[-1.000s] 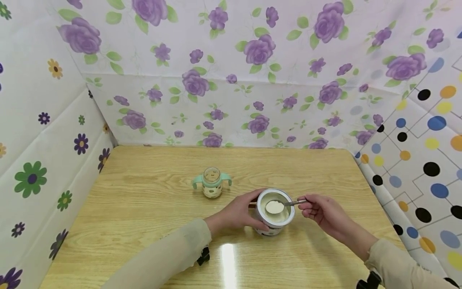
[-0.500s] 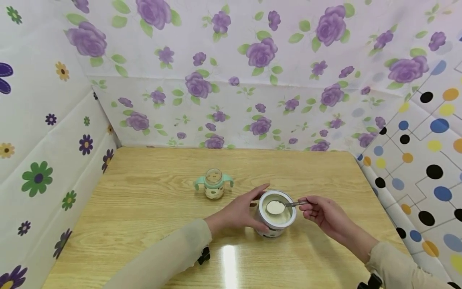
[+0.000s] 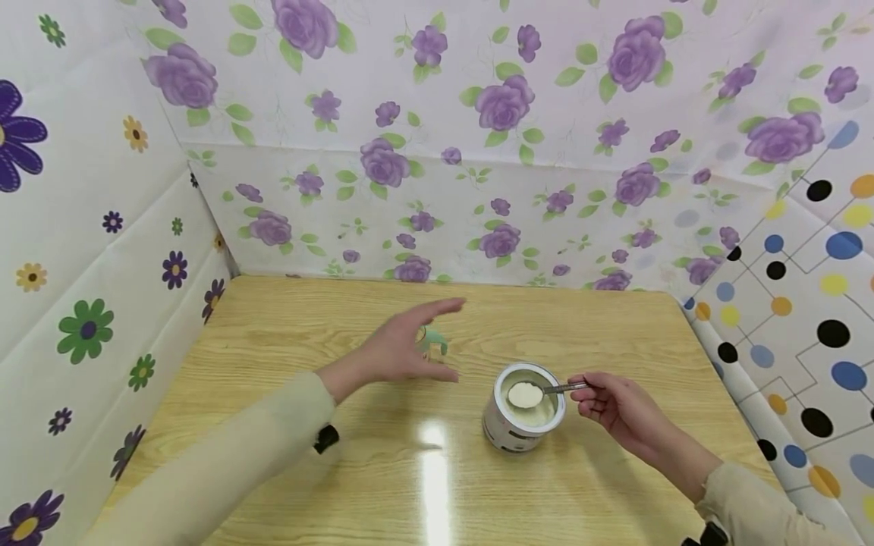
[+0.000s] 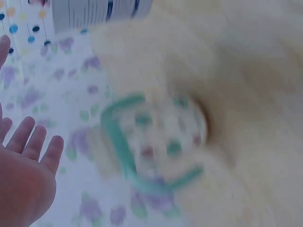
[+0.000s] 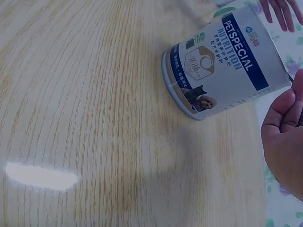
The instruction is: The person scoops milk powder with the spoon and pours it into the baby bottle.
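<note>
My right hand [image 3: 617,409] pinches the handle of a metal spoon [image 3: 566,387]. The spoon's bowl carries a heap of pale powder [image 3: 525,395] over the opening of a milk powder tin [image 3: 508,437]. In the right wrist view, the white and blue label of the tin [image 5: 218,61] shows a cat and a dog. My left hand [image 3: 391,350] is spread, thumb apart from fingers, and overlaps most of a baby bottle, whose mint green handle [image 3: 435,343] shows past the palm. Blurred in the left wrist view, the bottle [image 4: 161,127] has a spotted body and two handles.
A wooden table [image 3: 293,326] bears the bottle and tin. Floral cloth [image 3: 437,189] rises along its back edge, with patterned cloths [image 3: 785,303] on the sides. A strip of light reflects off the tabletop near the front.
My left hand has let go of the tin and moved left to the bottle. The right hand keeps the filled spoon over the tin. The head view has shifted slightly.
</note>
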